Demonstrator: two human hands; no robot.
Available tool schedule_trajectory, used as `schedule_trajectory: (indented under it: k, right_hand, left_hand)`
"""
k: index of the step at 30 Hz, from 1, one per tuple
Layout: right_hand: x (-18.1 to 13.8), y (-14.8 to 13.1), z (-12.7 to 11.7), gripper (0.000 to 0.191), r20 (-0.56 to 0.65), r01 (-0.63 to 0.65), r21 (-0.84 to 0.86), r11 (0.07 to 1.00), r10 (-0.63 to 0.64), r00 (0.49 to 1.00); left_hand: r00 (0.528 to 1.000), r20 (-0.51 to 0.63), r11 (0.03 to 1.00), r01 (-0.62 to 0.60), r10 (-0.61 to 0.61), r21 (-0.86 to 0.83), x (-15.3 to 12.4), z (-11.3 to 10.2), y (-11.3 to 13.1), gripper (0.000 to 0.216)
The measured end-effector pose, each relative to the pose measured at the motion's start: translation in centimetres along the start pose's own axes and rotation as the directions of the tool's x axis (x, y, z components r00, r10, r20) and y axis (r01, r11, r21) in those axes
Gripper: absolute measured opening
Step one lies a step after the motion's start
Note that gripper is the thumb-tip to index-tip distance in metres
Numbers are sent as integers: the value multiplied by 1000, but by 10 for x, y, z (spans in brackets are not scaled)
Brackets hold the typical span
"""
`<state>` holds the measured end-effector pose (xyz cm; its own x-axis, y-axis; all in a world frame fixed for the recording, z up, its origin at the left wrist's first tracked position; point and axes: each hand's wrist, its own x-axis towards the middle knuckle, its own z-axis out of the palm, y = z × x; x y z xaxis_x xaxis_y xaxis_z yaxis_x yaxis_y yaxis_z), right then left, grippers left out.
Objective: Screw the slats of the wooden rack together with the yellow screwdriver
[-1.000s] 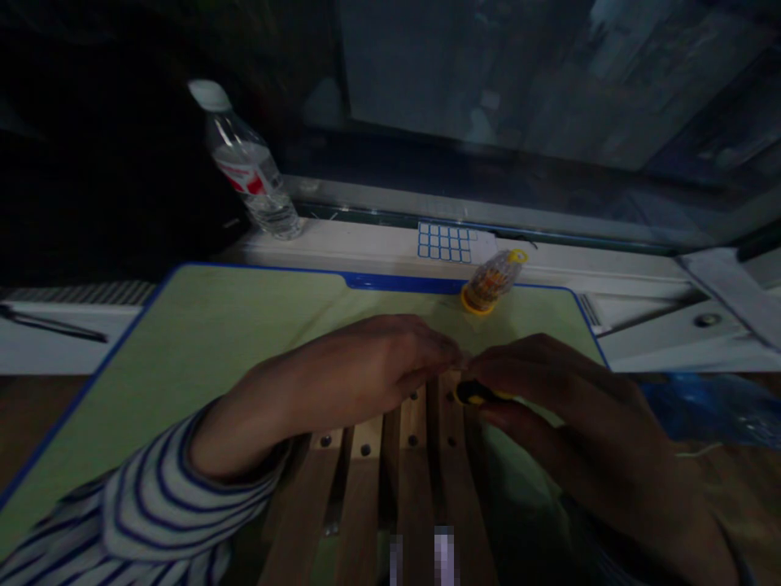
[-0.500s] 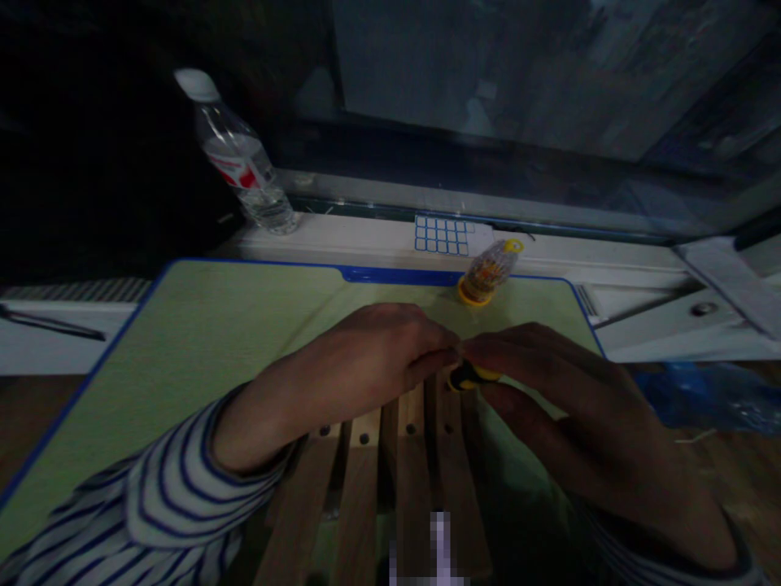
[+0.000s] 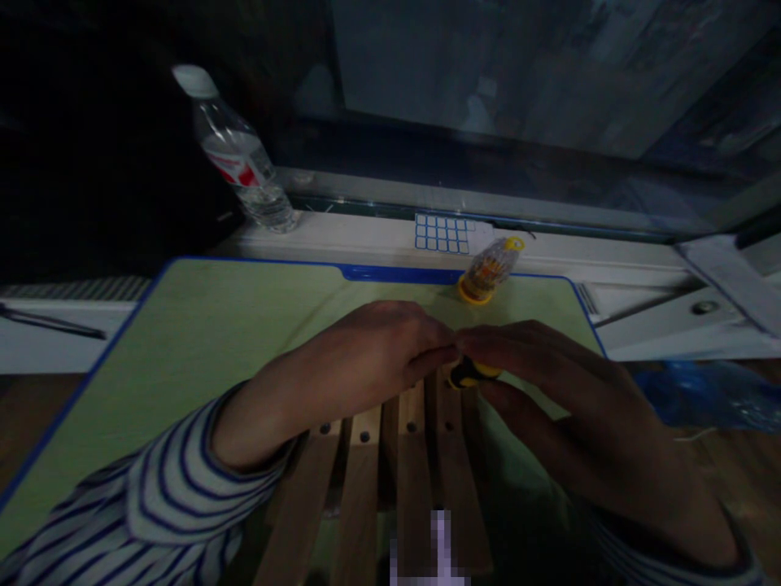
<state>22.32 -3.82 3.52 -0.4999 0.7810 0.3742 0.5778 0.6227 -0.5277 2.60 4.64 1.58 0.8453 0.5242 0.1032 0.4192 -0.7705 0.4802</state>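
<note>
My left hand (image 3: 359,362) and my right hand (image 3: 549,382) meet fingertip to fingertip over the far end of a wooden slatted piece (image 3: 408,464) with screw holes. The right hand is closed round a small black and yellow screwdriver (image 3: 471,373). The left hand's fingers are pinched together at the screwdriver's tip; what they hold is too small to make out. The slats lie on a light green desk top (image 3: 201,325) with a blue rim. A striped sleeve covers my left forearm.
A clear container of screwdriver bits with a yellow base (image 3: 488,273) stands at the desk's far edge. A water bottle (image 3: 235,155) and a blue grid card (image 3: 445,233) sit on the white sill. A blue plastic bag (image 3: 701,391) lies at the right.
The view has shifted slightly, so the hands appear a little higher. Both hands stay together at the screwdriver's tip over the slats.
</note>
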Motion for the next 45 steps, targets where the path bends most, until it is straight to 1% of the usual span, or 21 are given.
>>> schedule_trajectory:
  k: [7, 14, 19, 24, 30, 34, 37, 45]
  right_hand:
    - [-2, 3, -1, 37, 0, -9, -9, 1000, 9, 1000]
    - [-2, 5, -1, 42, -19, -21, 33, 999, 22, 1000]
    - [0, 6, 3, 43, -27, -17, 67, 998, 19, 999]
    - [1, 6, 4, 43, -37, -15, 68, 998, 18, 999]
    - [1, 4, 3, 41, 6, -12, 59, 998, 11, 1000]
    - [1, 4, 4, 41, -5, -6, 57, 998, 6, 1000]
    - [1, 5, 5, 39, -22, 9, 42, 999, -8, 1000]
    - [3, 9, 5, 40, -39, 7, 32, 999, -5, 999]
  left_hand:
    - [999, 44, 999, 24, -23, -22, 0, -1, 1, 25]
    - [997, 71, 1000, 14, -13, -16, 0, -3, 0, 25]
    - [999, 52, 1000, 6, -6, 2, 0, -3, 0, 24]
    - [999, 44, 1000, 30, -30, 1, 0, -2, -1, 25]
    - [998, 42, 999, 42, -43, 12, 0, 0, 1, 29]
    - [1000, 19, 1000, 22, -22, 8, 0, 0, 1, 30]
    - [1000, 24, 1000, 13, -13, 10, 1, 0, 0, 31]
    - [1000, -1, 1000, -11, 11, 16, 1, -2, 0, 23]
